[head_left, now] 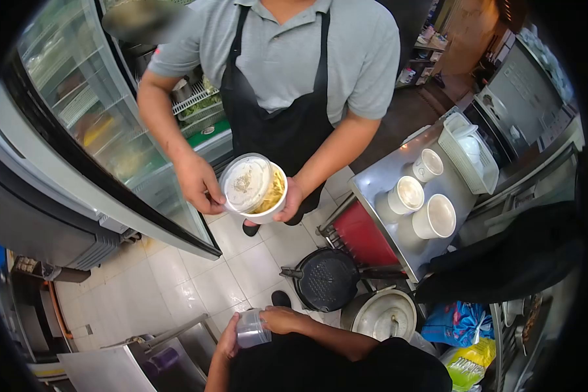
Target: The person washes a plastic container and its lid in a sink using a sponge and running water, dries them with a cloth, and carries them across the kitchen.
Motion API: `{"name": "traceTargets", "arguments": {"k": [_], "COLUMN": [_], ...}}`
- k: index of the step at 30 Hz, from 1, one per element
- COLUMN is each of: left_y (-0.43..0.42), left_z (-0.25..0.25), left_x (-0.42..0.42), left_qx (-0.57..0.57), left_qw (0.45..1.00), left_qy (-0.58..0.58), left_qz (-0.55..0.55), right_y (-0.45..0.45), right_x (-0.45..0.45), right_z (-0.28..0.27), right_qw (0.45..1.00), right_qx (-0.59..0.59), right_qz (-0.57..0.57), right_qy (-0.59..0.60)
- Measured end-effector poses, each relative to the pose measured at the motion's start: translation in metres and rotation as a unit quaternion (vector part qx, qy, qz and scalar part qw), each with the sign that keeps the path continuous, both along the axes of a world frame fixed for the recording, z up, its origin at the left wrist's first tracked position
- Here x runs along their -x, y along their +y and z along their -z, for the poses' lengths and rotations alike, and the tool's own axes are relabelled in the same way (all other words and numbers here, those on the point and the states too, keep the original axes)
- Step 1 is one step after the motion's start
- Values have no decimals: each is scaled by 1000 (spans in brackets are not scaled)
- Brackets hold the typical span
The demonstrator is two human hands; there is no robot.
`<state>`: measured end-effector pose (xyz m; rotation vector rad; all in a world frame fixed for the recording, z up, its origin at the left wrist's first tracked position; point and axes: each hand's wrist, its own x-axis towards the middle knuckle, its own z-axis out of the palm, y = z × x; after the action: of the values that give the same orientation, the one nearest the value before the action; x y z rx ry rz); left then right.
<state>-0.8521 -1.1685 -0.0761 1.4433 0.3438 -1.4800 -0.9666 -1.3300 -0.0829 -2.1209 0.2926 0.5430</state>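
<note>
A clear plastic container (251, 328) is held upright or nearly so, between the left hand (227, 338) and the right hand (282, 320). The fingers of both hands are closed on its sides; whether anything is contained in it cannot be told.

Well beyond the fingers, a white bowl (265, 217) is held by a co-worker in a grey shirt (268, 65) and black apron (277, 134). It is filled with pale yellow strips (277, 189) and partly covered by a round translucent lid (245, 183), whose edge is pinched in one of the co-worker's hands (203, 186); the bowl's side is supported by the other (292, 199).

To the right of the fingers and farther forward, three white tubs, a near one (434, 219), a middle one (406, 196) and a far one (428, 164), are set close together on a steel table (385, 176). A white basket (487, 176) with white items in it is placed at the table's far side.

Nearer the fingers, a black round vessel (326, 279) and a lidded metal pot (384, 317) are seen low down beside the table. Blue (460, 321) and yellow (470, 366) bags are stowed farther right. The floor is laid with pale tiles (169, 277), and a glass-doored refrigerator (104, 117) is seen forward and left of the fingers.
</note>
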Motion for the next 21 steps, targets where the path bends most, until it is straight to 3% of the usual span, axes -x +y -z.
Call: {"name": "traceTargets", "arguments": {"k": [3, 4, 8, 10, 15, 17, 21], "left_y": [-1, 11, -4, -12, -27, -43, -59], "left_z": [-4, 28, 31, 15, 40, 35, 47], "left_x": [-2, -8, -8, -4, -6, -6, -3], "left_qx": [21, 32, 110, 76, 83, 60, 66], "left_qw": [999, 999, 991, 991, 981, 968, 968], "left_qy": [19, 19, 65, 60, 93, 94, 89], "left_qz": [15, 31, 41, 94, 150, 225, 227], "right_y": [3, 3, -6, -15, -35, -45, -54], "right_x": [-7, -5, 8, 16, 45, 63, 95], "right_z": [10, 13, 17, 5, -1, -8, -1], "right_qw": [999, 1000, 998, 995, 972, 965, 947], "right_qx": [-1, -3, 18, 8, -9, -10, 6], "right_qz": [5, 5, 54, 100, 232, 260, 321], "right_qy": [35, 25, -19, -3, 27, 33, 22]}}
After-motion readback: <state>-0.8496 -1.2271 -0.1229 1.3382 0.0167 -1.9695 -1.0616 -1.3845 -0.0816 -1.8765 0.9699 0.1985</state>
